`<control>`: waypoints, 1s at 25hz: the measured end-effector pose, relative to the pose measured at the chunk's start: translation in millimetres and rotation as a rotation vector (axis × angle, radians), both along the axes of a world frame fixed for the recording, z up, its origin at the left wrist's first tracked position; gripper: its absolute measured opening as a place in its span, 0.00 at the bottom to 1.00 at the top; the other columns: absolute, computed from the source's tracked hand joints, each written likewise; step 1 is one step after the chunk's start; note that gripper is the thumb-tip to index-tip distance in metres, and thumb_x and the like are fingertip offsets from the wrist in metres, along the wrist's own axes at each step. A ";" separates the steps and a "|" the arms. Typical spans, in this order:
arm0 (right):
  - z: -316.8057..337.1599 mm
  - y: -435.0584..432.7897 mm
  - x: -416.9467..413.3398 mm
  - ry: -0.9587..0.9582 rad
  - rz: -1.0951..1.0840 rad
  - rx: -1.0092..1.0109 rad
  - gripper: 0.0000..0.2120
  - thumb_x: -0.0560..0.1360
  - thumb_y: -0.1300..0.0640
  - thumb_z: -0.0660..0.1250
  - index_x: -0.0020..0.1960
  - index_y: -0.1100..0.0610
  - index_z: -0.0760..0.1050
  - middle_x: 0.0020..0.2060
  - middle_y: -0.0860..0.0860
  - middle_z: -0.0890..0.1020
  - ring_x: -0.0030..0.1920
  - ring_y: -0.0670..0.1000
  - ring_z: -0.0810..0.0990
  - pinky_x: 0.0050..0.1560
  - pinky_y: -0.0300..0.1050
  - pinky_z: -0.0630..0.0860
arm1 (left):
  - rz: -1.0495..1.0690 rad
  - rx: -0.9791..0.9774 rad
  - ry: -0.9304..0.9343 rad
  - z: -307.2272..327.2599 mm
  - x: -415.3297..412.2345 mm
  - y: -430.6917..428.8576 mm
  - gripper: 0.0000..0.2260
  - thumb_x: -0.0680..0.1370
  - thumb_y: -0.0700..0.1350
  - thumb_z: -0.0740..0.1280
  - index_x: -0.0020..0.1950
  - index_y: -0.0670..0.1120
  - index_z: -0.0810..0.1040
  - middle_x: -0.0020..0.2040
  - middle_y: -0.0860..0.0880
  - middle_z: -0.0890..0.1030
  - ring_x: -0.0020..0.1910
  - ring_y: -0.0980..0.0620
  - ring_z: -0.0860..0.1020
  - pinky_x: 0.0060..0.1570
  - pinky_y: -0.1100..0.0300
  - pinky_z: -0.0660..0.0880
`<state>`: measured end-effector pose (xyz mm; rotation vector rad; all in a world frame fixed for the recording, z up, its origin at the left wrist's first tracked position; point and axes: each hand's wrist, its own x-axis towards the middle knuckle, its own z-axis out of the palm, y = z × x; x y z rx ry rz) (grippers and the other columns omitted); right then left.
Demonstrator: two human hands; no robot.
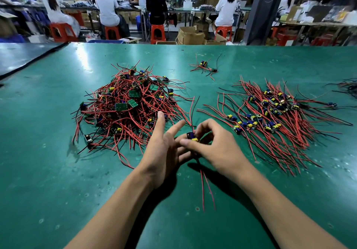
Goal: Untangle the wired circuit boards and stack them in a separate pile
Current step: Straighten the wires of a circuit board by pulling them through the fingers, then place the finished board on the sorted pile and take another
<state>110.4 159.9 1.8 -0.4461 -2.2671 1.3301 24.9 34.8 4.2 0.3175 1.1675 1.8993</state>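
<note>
– While the right hand (216, 148) pinches one circuit board (192, 136) between thumb and curled fingers, just right of the tangled heap (127, 106) and nearer to the person, what does the left hand (162, 148) do?
– It is open, fingers straight and spread; it grips nothing. Whether its lower fingers touch the board, one cannot tell.
– How will the board handle?
– Probably very light and stiff, but its red wires (202, 191) are thin and floppy and may catch. Holding the board's edges looks safer than pulling a wire or the small parts.
– And the sorted pile (274, 113)?
– Further right of the heap, well apart from it.
</note>
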 end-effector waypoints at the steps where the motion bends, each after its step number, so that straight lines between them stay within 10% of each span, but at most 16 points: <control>1: -0.9 -2.8 -0.2 -0.013 -0.003 0.123 0.16 0.67 0.49 0.80 0.40 0.52 0.73 0.37 0.47 0.81 0.36 0.45 0.77 0.39 0.38 0.73 | -0.014 -0.009 0.022 0.2 0.6 -0.7 0.36 0.75 0.72 0.48 0.74 0.50 0.65 0.56 0.44 0.84 0.54 0.49 0.82 0.64 0.50 0.73; 6: 0.3 15.7 1.3 0.074 -0.191 0.183 0.10 0.70 0.56 0.78 0.41 0.53 0.76 0.34 0.46 0.82 0.35 0.44 0.79 0.39 0.33 0.72 | 0.092 -0.083 0.038 1.1 11.1 5.5 0.19 0.80 0.59 0.59 0.61 0.46 0.77 0.52 0.42 0.84 0.49 0.47 0.83 0.52 0.51 0.79; 10: 3.6 55.9 12.6 -0.016 -0.467 0.337 0.09 0.73 0.56 0.75 0.50 0.55 0.79 0.49 0.53 0.80 0.50 0.56 0.79 0.55 0.45 0.74 | 0.306 -0.383 0.628 -7.6 11.6 -0.2 0.04 0.79 0.44 0.68 0.50 0.46 0.82 0.41 0.47 0.84 0.36 0.51 0.79 0.46 0.50 0.78; 13: 2.9 58.0 15.7 -0.168 -0.527 0.566 0.12 0.73 0.53 0.74 0.54 0.56 0.81 0.55 0.55 0.78 0.57 0.60 0.76 0.61 0.55 0.71 | 0.419 -0.540 0.924 -7.5 9.5 -5.3 0.07 0.77 0.42 0.68 0.54 0.48 0.82 0.45 0.51 0.83 0.41 0.52 0.80 0.50 0.54 0.78; 19: 3.4 25.4 9.3 -0.239 -0.137 0.735 0.12 0.77 0.44 0.67 0.50 0.51 0.83 0.48 0.48 0.84 0.53 0.53 0.78 0.57 0.51 0.73 | 0.280 -0.713 0.940 -0.2 0.0 -7.8 0.13 0.77 0.45 0.69 0.61 0.48 0.82 0.56 0.49 0.84 0.55 0.49 0.81 0.60 0.56 0.75; 25: 5.3 37.7 15.6 -0.537 -0.405 0.737 0.16 0.79 0.41 0.63 0.55 0.51 0.81 0.50 0.52 0.83 0.55 0.58 0.79 0.55 0.50 0.72 | 0.219 -0.705 1.047 -1.1 1.0 -8.7 0.14 0.77 0.45 0.68 0.63 0.51 0.81 0.58 0.52 0.82 0.51 0.55 0.78 0.54 0.68 0.69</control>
